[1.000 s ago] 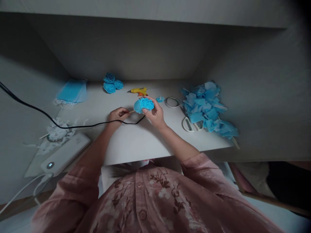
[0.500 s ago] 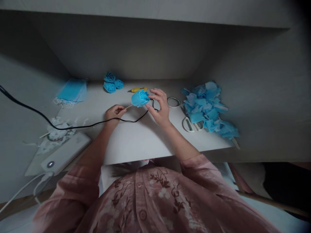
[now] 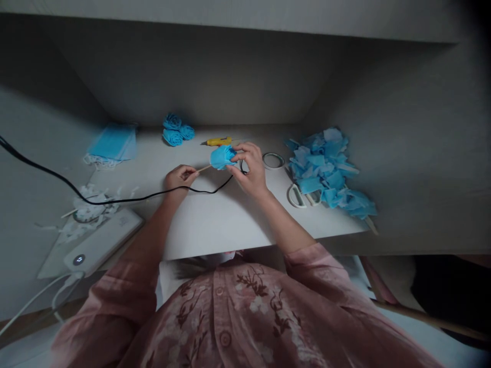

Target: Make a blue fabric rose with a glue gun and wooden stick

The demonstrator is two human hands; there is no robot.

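i read the left hand (image 3: pixel 180 177) as pinched shut on the near end of a thin wooden stick (image 3: pixel 203 168), thumb and forefinger closed, just above the counter (image 3: pixel 215 220). the blue fabric flower (image 3: pixel 222 156) sits on the stick's far end, in the air between both hands. the right hand (image 3: pixel 251 171) curls round its right side, fingertips pressing the outer petals, so that hand is partly closed on the bloom. the step, as i judge it, is seating a petal. i would hold the stick steady and low with the left hand. i would press lightly with the right at the petal's base rather than crush the folds. i would also mind the black cord (image 3: pixel 115 199) looping under the flower, with the yellow glue gun (image 3: pixel 218 141) just behind. the loose blue pieces (image 3: pixel 326 171) lie well apart to the right.
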